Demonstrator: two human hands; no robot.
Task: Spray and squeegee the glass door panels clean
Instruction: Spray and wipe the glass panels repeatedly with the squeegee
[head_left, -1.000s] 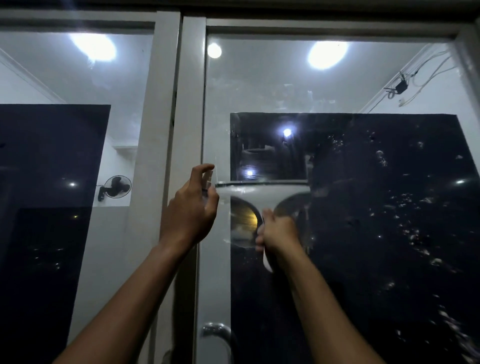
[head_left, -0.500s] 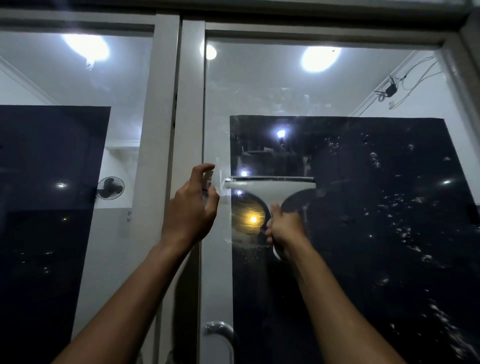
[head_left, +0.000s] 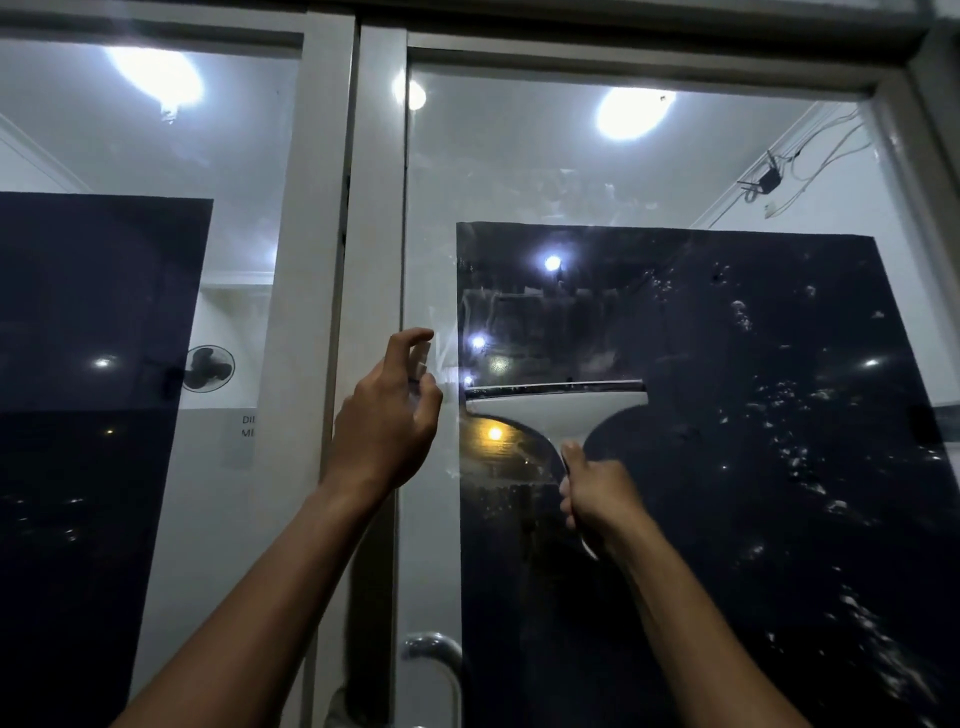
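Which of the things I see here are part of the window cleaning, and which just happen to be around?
In use:
squeegee
small spray bottle
right glass panel

Just there:
wall fan
door handle
ceiling lights
loose cables

White squeegee (head_left: 556, 405) with black blade, pale grey door frame (head_left: 376, 208), dark droplet-speckled glass (head_left: 779, 415)

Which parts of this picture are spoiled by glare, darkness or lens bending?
Head view: round lamp glare whitens the upper right glass panel; the squeegee shows clearly against the dark sheet; the small sprayer in the left hand is hard to see; the frame bows from wide-angle distortion.
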